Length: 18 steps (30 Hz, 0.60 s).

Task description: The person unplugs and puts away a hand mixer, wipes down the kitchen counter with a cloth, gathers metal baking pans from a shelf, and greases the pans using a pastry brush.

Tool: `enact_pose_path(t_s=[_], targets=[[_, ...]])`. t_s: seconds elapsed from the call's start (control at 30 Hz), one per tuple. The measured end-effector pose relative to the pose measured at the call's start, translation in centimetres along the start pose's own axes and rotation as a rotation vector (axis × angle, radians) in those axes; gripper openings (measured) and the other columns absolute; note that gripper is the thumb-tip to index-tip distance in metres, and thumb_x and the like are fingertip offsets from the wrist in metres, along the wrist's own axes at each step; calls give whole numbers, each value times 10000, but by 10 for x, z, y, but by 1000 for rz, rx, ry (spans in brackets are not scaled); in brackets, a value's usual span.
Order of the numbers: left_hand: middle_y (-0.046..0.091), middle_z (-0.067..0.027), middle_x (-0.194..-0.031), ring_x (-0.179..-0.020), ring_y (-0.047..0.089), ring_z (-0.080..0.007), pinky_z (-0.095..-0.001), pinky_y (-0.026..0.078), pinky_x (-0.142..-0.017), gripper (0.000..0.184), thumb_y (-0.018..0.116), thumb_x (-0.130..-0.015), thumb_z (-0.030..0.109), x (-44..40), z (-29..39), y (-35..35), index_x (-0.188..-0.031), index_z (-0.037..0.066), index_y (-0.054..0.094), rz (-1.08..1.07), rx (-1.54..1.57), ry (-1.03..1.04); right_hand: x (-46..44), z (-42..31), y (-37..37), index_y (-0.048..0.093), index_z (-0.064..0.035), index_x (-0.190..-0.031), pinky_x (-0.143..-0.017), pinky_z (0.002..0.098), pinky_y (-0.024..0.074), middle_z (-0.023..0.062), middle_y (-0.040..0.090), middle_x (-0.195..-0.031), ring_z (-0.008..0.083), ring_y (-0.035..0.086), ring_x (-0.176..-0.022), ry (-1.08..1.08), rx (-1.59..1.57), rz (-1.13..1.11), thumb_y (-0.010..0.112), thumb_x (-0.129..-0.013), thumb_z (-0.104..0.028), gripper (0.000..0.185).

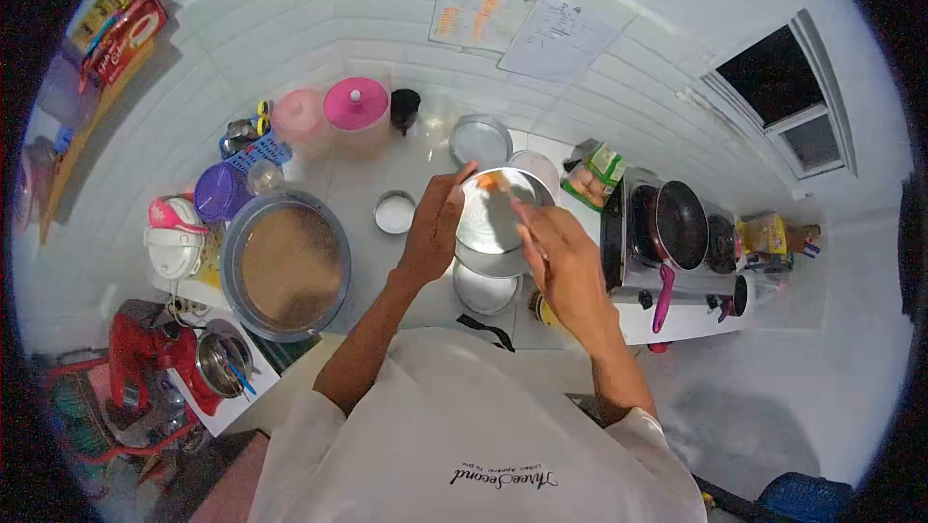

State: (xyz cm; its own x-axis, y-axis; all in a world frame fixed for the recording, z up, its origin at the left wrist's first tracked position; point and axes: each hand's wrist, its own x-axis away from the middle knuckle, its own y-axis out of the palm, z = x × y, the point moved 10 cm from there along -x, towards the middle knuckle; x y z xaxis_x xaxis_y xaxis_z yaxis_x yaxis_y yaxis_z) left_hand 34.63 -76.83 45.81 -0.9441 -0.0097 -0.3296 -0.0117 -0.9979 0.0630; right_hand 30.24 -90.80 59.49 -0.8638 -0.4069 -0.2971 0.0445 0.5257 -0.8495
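Observation:
My left hand (435, 223) grips the side of a round silver cake tin (477, 223), which is tilted so its inside faces me. My right hand (561, 257) is closed around what looks like a pastry brush (495, 183). Its orange head touches the tin's inner surface near the top; the head is blurred and most of the handle is hidden by my fingers. Below the held tin lies another round tin (486, 289). More round tins (480, 141) stand behind it, and a small round tin (394, 212) sits to the left.
A large grey tub (232, 262) of brownish contents stands left. Pink-lidded containers (356, 105) line the wall. Right are a bag of eggs (596, 175) and a stove with a frying pan (681, 225). A black utensil (486, 332) lies at the front edge; a red stand mixer (135, 354) is lower left.

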Motion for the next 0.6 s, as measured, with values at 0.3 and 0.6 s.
enact_pose_path(t_s=[0.3,0.6], targets=[[599,-165,-1104,-1021,576,-257,-359,441,-956,421,385,-1101,257,-4,6,7,-1422,30,537,-50,-233,-83,23,-19,32,647,-5,-1149,-667,442,518,148,607,-898,335,637,-806,-100,-100,-159,682,-874,-39,280],[599,-189,-1136,-1016,620,-296,-384,491,-894,405,419,-1076,240,-3,22,-4,-1391,43,582,59,-362,85,28,3,44,627,16,-1239,-662,418,534,144,613,-842,305,634,-741,33,114,-158,619,-931,-77,321]])
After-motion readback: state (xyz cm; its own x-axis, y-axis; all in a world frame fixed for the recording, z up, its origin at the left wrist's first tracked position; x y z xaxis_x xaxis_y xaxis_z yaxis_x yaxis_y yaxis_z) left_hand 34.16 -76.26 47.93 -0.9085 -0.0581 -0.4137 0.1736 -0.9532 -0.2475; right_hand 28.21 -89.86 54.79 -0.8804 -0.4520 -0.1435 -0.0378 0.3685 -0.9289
